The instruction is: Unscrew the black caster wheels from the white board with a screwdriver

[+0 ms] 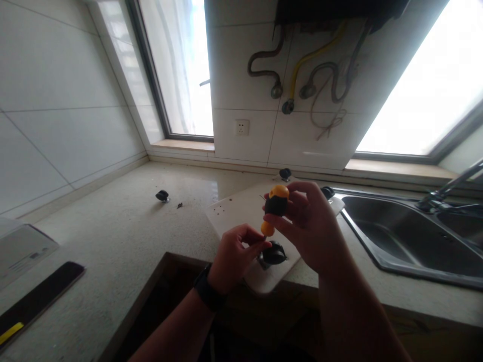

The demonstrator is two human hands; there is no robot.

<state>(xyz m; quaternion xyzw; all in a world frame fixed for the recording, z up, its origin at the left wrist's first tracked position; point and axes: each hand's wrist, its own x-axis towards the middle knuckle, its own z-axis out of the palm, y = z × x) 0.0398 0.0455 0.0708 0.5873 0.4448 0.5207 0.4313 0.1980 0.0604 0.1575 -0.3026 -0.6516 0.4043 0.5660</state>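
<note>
My right hand (317, 231) grips a stubby orange-and-black screwdriver (277, 205) by its handle, with the tip pointing down. Just below, my left hand (236, 251) is closed in a pinch at the screwdriver's lower end; whatever lies between its fingertips is too small to make out. Right by those fingertips, a black caster wheel (274, 253) stands on the near corner of a pale board (241, 213). Two more casters show on the board, one at its far edge (285, 174) and one at its right corner (327, 192), partly behind my right hand. Several tiny screws (220, 210) lie at the board's left.
A loose caster (162, 195) and a small dark bit (180, 205) rest on the speckled counter (124, 216). A steel sink (400, 226) is at right. In front, the counter has a dark cutout (158, 301). A dark flat strip (41, 296) and white box (26, 251) lie left.
</note>
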